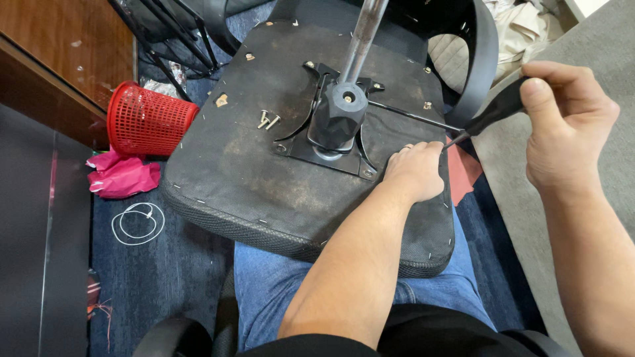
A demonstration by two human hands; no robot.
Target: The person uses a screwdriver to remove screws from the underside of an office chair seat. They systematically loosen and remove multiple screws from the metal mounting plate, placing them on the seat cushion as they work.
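Hands apart: right hand [565, 129] clamps a screwdriver [493, 114], left hand [415, 170] rests curled on the upturned chair seat [245, 172].

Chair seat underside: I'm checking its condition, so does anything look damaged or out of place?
Yes. The fabric on the chair seat underside is scuffed and stained, and two loose screws lie on it beside the metal mounting plate.

One view only, from my head-worn camera. Looks steeply down over my own lap, close range. Upturned black fabric-covered chair seat [251, 178] fills frame centre, resting across my blue-jeaned thighs [278, 284] at bottom edge. Both forearms enter from bottom: left hand [415, 170] centre-right, right hand [565, 125] at far right edge. Red plastic mesh basket [149, 120] sits upper left, dark wooden furniture [59, 53] in top-left corner. No second view, so no overlap to report.
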